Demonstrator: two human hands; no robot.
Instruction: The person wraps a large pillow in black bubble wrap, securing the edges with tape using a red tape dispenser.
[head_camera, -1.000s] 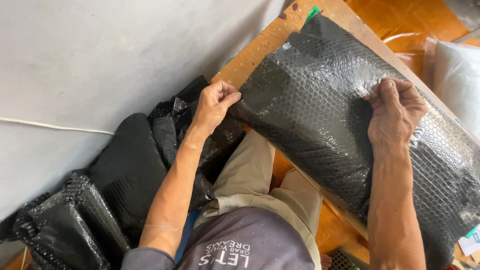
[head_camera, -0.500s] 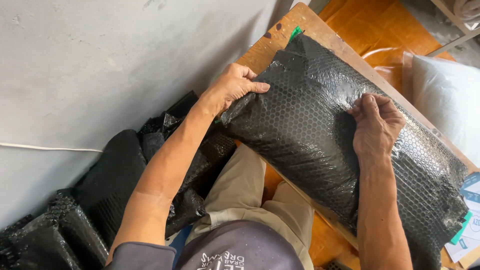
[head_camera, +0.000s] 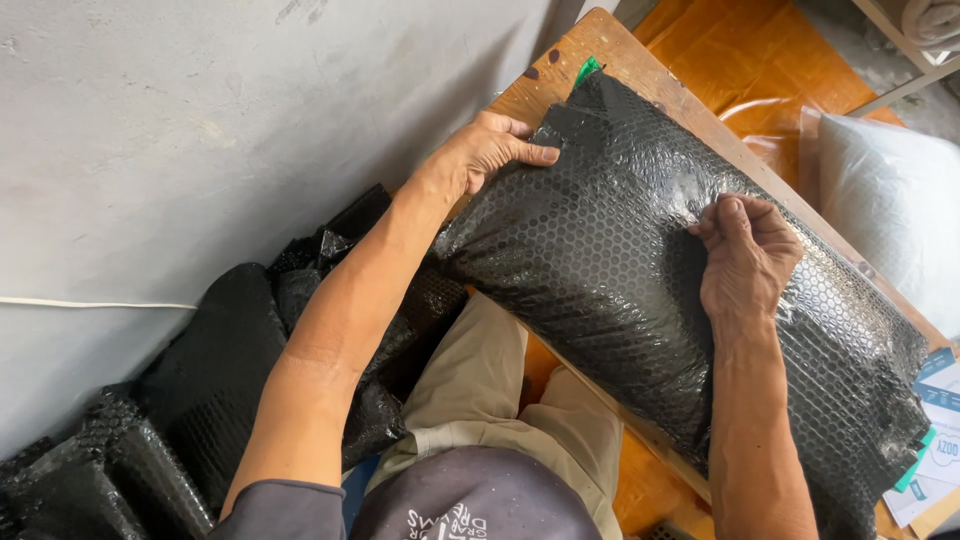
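Where it lies slantwise across the wooden board (head_camera: 640, 75), the black bubble-wrapped parcel (head_camera: 620, 290) fills the scene's middle. The left hand (head_camera: 485, 150) presses flat on its far-left end, fingers spread. The right hand (head_camera: 745, 255) is curled on top, seemingly pinching the wrap. More black bundles (head_camera: 200, 380) sit near left.

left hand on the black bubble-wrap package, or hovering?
Touching. The head view shows the left hand with fingertips pressed onto the black bubble-wrap package near its folded end.
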